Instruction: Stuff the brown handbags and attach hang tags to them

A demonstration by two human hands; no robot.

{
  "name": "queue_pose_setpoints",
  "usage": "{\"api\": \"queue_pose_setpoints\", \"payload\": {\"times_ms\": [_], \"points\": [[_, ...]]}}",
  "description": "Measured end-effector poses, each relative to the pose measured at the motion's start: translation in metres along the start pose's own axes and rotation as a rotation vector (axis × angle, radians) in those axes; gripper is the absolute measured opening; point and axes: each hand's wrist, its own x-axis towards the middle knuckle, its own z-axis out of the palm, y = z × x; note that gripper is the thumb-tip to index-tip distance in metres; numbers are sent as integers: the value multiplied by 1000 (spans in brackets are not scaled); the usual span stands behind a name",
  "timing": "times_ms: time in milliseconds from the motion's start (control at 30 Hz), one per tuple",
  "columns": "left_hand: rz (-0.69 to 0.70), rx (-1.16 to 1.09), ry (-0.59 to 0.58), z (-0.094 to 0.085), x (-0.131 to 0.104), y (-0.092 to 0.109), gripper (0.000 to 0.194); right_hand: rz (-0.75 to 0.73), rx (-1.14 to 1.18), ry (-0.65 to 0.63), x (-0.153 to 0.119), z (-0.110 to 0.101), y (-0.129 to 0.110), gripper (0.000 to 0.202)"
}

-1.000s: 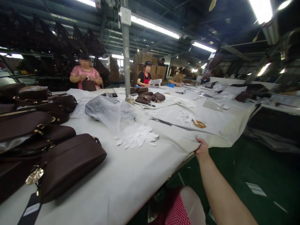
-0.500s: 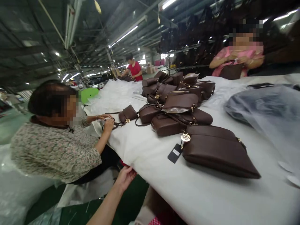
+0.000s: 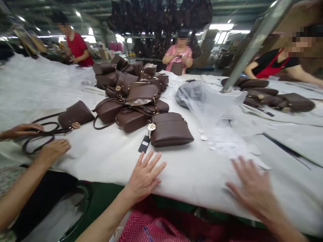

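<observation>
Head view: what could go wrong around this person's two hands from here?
The right hand is spread beside loose white pieces; a sweep could scatter them.
The left hand is close to the black tag, which might get bent or snagged.
Bags lie stacked on one another; a bump may make one slide.

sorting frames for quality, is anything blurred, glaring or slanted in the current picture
Head view: the right hand is smeared, the left hand crisper; head view: the light at the back is blown out white; head view: the pole slants, perhaps from camera tilt; print on the black tag is unreadable.
</observation>
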Motion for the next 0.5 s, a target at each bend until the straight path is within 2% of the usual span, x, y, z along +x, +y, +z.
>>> {"api": "queue_pose_setpoints", "payload": {"times_ms": [67,133,233,367,433,500], "points": [[38,4,-179,23,6,2,56,-166,-245,-95,-17,1,-6,62],[20,-2,-261,33,6,0,60,-246,-408,-138,-22,7,-10,61],[0,-29,-298,26,3,-2,59,-283,-482,-126,-18,12,-10,63],[-67,-84,-309,14,2,7,63,-356,-457,-75,-18,16,-5,68],[-92,-137,-341,10,3,8,68,-399,-424,-115,-20,19,-4,69],[-107,-240,-358,1,9,2,61,-428,-391,-185,-20,20,-3,69]]}}
